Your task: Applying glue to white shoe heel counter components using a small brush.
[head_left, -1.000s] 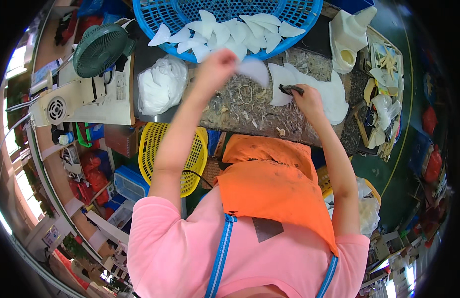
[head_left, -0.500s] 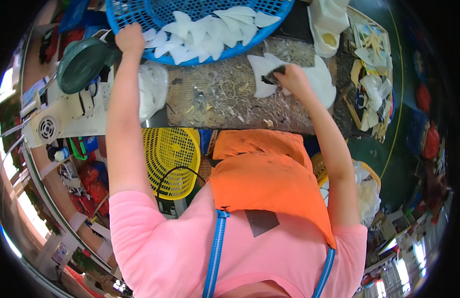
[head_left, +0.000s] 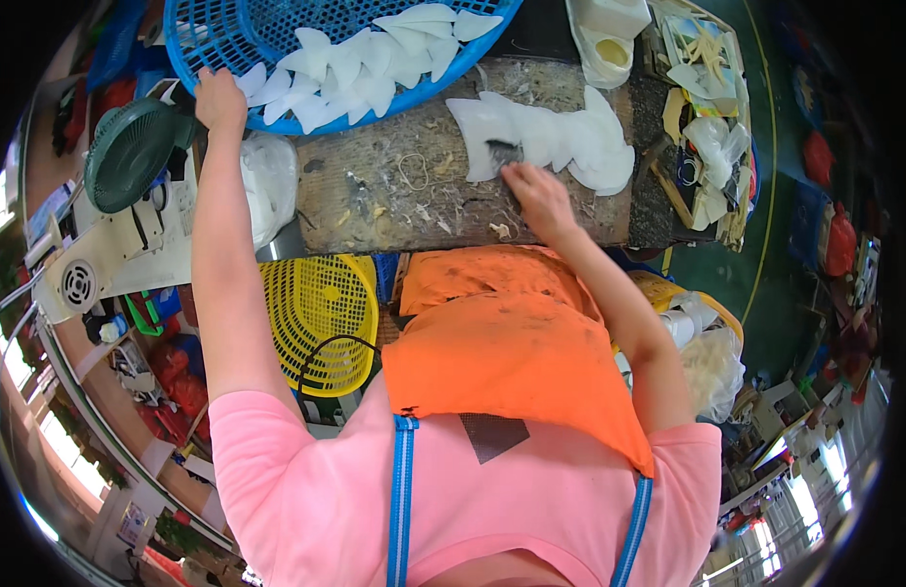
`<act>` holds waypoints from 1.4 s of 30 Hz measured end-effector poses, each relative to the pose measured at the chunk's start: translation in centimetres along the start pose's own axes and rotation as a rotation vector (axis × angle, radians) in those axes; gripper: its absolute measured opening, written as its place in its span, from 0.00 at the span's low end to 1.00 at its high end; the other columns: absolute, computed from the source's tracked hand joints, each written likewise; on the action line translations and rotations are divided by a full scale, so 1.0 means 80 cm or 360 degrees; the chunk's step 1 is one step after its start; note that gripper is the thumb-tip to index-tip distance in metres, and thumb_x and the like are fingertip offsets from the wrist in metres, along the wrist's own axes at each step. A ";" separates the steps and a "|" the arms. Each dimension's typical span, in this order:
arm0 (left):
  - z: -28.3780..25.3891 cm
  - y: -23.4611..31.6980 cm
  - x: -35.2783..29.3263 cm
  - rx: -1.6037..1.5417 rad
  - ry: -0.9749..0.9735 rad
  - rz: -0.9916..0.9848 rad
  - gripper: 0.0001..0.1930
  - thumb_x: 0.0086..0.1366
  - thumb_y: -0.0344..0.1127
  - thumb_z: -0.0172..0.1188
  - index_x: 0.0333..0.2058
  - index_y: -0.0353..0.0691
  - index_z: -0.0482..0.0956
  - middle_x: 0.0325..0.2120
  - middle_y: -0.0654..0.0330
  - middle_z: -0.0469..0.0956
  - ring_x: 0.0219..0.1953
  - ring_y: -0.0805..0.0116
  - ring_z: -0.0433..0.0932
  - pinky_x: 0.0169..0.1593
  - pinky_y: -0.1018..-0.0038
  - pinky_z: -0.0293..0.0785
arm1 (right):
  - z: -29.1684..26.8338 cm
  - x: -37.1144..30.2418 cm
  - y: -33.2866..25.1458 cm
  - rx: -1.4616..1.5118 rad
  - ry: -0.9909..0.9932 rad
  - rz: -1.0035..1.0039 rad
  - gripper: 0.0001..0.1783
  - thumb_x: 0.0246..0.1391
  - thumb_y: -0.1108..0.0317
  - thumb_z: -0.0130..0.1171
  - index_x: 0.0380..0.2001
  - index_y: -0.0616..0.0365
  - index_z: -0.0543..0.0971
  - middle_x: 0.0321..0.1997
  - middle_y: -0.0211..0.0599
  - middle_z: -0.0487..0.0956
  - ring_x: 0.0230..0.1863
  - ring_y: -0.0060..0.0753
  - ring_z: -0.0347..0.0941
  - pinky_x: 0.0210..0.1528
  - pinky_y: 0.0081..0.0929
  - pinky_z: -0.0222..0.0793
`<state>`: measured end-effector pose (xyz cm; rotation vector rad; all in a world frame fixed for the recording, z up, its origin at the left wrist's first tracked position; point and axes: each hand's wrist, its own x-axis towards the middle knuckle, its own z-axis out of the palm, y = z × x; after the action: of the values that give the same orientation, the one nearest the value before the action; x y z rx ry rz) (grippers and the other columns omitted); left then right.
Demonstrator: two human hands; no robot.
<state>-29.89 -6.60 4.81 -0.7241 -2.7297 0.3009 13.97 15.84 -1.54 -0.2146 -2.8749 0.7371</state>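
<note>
On the near side of the workbench (head_left: 365, 210): orange apron (head_left: 502, 352) across the person's front. Yellow basket (head_left: 371, 313) below the bench's near edge, toward its left. Clear plastic bag (head_left: 712, 367) below the bench's right end.

On the bench's right half: right hand (head_left: 541, 196), fingers pinched narrow, holding a small dark tool (head_left: 502, 152), brush-like but blurred. Tool is over the left end of an overlapping row of white sheets (head_left: 561, 137), curved and pointed; can't tell if it touches. Row lies flat toward the bench's right end. Left half of the bench has scraps and a thin pale loop (head_left: 401, 174).

At the bench's left end: white plastic bundle (head_left: 267, 186); green fan (head_left: 130, 157) farther left.

At the bench's far edge, toward the left: left hand (head_left: 221, 101), arm outstretched, at the rim of a blue basket (head_left: 243, 44). Fingers partly hidden; can't tell if they grip rim or piece. Loose white pieces (head_left: 360, 68) overlap in the basket, right of that hand. White container (head_left: 610, 54) at the bench's far right.
</note>
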 end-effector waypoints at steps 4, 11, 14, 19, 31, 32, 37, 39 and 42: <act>-0.014 0.014 0.008 0.0106 0.0079 -0.0049 0.10 0.54 0.33 0.52 0.34 0.48 0.80 0.41 0.58 0.74 0.45 0.57 0.72 0.45 0.58 0.67 | -0.010 -0.015 -0.012 0.0487 -0.0288 0.0099 0.16 0.44 0.75 0.55 0.39 0.54 0.77 0.36 0.39 0.75 0.37 0.42 0.73 0.37 0.35 0.69; -0.074 0.264 -0.129 -0.1166 -0.0048 0.1713 0.12 0.42 0.26 0.60 0.29 0.41 0.75 0.33 0.56 0.75 0.38 0.60 0.74 0.41 0.66 0.72 | -0.116 0.111 0.144 -0.0240 0.0670 0.0881 0.09 0.50 0.65 0.55 0.34 0.53 0.79 0.35 0.42 0.78 0.37 0.48 0.74 0.38 0.37 0.69; -0.060 0.324 -0.176 -0.1041 -0.0437 0.1657 0.15 0.44 0.26 0.60 0.33 0.44 0.74 0.36 0.54 0.71 0.41 0.57 0.72 0.42 0.66 0.72 | -0.124 0.146 0.193 -0.0324 0.0593 0.0794 0.11 0.50 0.61 0.54 0.34 0.53 0.79 0.36 0.44 0.78 0.39 0.50 0.74 0.39 0.41 0.70; -0.056 0.340 -0.180 -0.1021 -0.0445 0.1541 0.14 0.47 0.24 0.57 0.36 0.42 0.73 0.36 0.57 0.70 0.41 0.55 0.71 0.42 0.65 0.70 | -0.155 0.153 0.178 -0.0441 0.0338 0.0789 0.15 0.49 0.57 0.54 0.38 0.52 0.79 0.33 0.46 0.78 0.38 0.52 0.74 0.39 0.42 0.69; -0.077 0.267 -0.263 -0.1520 0.0214 0.1005 0.11 0.46 0.25 0.56 0.31 0.40 0.75 0.28 0.58 0.73 0.36 0.58 0.74 0.39 0.65 0.72 | -0.091 0.078 0.140 0.1029 0.0729 0.1182 0.14 0.48 0.67 0.57 0.39 0.59 0.77 0.27 0.38 0.79 0.24 0.29 0.76 0.27 0.27 0.70; -0.061 0.267 -0.278 -0.1474 0.0159 0.1071 0.10 0.45 0.25 0.56 0.31 0.39 0.74 0.29 0.58 0.73 0.37 0.58 0.74 0.40 0.66 0.72 | -0.082 0.076 0.111 0.1494 0.0347 0.1108 0.15 0.46 0.67 0.60 0.39 0.60 0.77 0.26 0.34 0.78 0.21 0.20 0.73 0.24 0.20 0.69; -0.035 0.270 -0.287 -0.1415 0.0052 0.1288 0.08 0.47 0.27 0.54 0.30 0.39 0.71 0.33 0.58 0.71 0.39 0.58 0.72 0.43 0.66 0.69 | -0.017 0.094 0.034 0.0608 -0.0314 0.0476 0.12 0.46 0.65 0.58 0.34 0.58 0.79 0.29 0.47 0.79 0.29 0.46 0.76 0.35 0.34 0.70; -0.030 0.272 -0.292 -0.1502 -0.0089 0.1084 0.08 0.48 0.27 0.54 0.31 0.39 0.70 0.33 0.58 0.71 0.39 0.58 0.71 0.44 0.66 0.69 | -0.011 0.102 0.025 0.0477 0.0158 0.0322 0.11 0.46 0.65 0.57 0.34 0.55 0.80 0.32 0.46 0.79 0.36 0.50 0.74 0.39 0.36 0.70; -0.022 0.268 -0.294 -0.1495 -0.0045 0.0874 0.09 0.50 0.26 0.53 0.33 0.40 0.69 0.35 0.57 0.70 0.40 0.57 0.71 0.44 0.65 0.68 | -0.021 0.070 0.001 0.0668 -0.0193 0.0425 0.11 0.47 0.64 0.57 0.33 0.56 0.80 0.30 0.46 0.78 0.34 0.49 0.74 0.37 0.36 0.69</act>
<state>-0.21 -0.12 -4.90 -1.6899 -2.5401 -0.9328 8.83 17.68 0.57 -0.5156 -2.7427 1.4223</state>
